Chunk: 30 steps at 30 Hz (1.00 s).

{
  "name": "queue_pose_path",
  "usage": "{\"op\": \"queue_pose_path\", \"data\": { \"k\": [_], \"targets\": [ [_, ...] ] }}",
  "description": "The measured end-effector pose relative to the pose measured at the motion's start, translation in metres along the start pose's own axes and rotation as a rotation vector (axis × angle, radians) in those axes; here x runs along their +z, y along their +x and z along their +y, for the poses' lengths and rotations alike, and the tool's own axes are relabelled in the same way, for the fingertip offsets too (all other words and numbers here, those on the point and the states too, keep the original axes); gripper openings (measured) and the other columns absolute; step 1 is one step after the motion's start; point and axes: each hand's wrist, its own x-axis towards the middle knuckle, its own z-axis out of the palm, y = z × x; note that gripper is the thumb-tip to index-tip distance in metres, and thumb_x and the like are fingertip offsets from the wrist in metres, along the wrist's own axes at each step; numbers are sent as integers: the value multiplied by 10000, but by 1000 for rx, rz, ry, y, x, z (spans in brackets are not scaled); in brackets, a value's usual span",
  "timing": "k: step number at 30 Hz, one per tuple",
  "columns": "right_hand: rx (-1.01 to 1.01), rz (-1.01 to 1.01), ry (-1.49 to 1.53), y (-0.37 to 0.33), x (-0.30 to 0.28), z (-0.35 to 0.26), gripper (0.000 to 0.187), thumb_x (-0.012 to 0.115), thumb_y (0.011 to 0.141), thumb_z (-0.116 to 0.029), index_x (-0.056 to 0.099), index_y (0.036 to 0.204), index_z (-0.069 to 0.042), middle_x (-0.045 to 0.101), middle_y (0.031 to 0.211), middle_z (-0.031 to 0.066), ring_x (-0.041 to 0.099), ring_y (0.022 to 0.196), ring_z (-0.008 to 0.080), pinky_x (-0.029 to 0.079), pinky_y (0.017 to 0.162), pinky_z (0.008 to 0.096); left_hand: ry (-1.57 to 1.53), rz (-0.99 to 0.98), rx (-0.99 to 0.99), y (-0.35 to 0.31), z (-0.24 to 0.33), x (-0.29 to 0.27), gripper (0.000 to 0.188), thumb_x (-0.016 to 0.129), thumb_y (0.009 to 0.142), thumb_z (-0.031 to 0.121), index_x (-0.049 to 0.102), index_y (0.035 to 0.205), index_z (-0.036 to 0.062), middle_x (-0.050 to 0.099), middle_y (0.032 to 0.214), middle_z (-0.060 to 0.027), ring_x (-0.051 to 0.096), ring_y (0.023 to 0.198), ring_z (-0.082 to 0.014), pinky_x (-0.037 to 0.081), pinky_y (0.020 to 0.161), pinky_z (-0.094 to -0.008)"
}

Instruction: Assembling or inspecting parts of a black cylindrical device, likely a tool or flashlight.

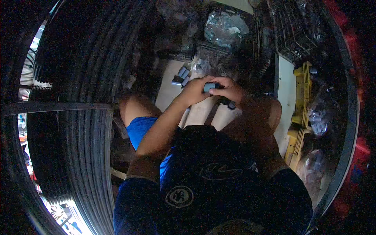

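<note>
Left hand (197, 90), right hand (231, 91): both grips clasp grey-blue piece (210, 87), likely for steadiness; loose grey pieces (183, 72) cluster just beyond, seemingly for easy reach.

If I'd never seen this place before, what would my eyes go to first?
Probably the small blue-grey piece in the middle, held between the left hand and the right hand. Then the bright blue shorts on the person's left leg, and the yellow plastic things over on the right. A shiny clear plastic bag catches light near the top.
</note>
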Motion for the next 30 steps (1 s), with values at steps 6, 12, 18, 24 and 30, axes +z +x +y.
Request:
{"op": "queue_pose_path", "data": {
  "k": [6,12,18,24,30],
  "targets": [
    [241,72,-728,-24,2,-34,354,631,937,-354,664,953,-1,612,734,125,613,704,209,469,665,383,247,3,-60,-4,-32,-3,320,750,783,308,647,997,95,684,845,-161,660,838,-382,502,728,-465],
    [240,171,-887,-66,33,-95,403,551,971,-399,673,950,-15,653,799,166,656,768,329,497,732,459,305,119,20,-1,-71,-6,270,757,745,260,662,965,135,695,837,-118,676,830,-353,515,735,-444],
    [389,298,-979,-108,31,-170,346,577,963,-340,684,1059,-25,690,901,181,681,846,331,521,805,433,431,244,-453,-34,-133,-22,330,752,743,271,709,1056,177,706,1095,-114,687,949,-327,530,800,-410],
    [119,996,-1013,-145,-71,-206,412,606,978,-352,638,1098,40,642,1075,217,608,996,278,437,941,348,170,253,-377,-21,-113,-53,354,705,852,312,679,1063,28,696,1019,-194,688,837,-312,544,752,-380],
    [-95,1074,-379,-108,-117,-141,463,569,989,-401,642,1168,20,672,1114,148,618,1057,254,439,970,359,-493,369,-440,-22,-61,-48,414,655,930,221,542,1277,27,664,1063,-110,620,943,-208,547,708,-359]
  ]
}}
